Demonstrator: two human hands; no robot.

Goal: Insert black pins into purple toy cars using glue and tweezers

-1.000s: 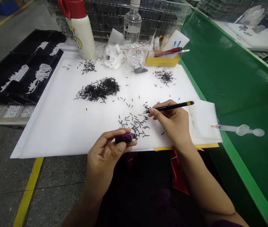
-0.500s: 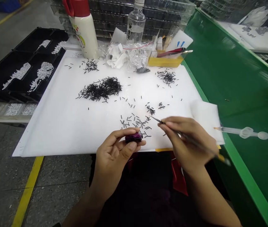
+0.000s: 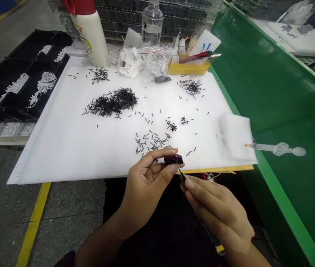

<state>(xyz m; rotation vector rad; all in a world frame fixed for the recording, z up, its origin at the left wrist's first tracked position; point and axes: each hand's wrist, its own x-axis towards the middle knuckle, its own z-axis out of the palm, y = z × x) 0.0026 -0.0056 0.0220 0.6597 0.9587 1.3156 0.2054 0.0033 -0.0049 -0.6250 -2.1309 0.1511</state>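
Note:
Between the thumb and fingers of my left hand [image 3: 150, 181] is a small glossy purple-and-black part [image 3: 173, 159], shaped like a toy car body. My right hand [image 3: 218, 211] pinches a slim pointed tool [image 3: 182, 173] with a dark shaft and a yellow band near its rear end. The tool's tip meets the lower edge of the part, close to my left thumb; whether it carries anything is too small to tell. Just beyond my left hand, tiny black strips [image 3: 149, 142] lie scattered on the white work board [image 3: 63, 148].
Bigger heaps of black strips [image 3: 113, 102] lie farther back. A bottle with a red lid [image 3: 90, 37], a clear bottle [image 3: 152, 26], crumpled plastic [image 3: 157, 61] and a yellow tool box [image 3: 189, 68] line the rear. A syringe [image 3: 277, 149] rests on white foam [image 3: 236, 129]; black trays [image 3: 13, 78] stand left.
My right hand has come down and toward me, bringing the tool tip from above the scattered strips to the purple-and-black part. My left hand has shifted right with the part. The view has shifted slightly.

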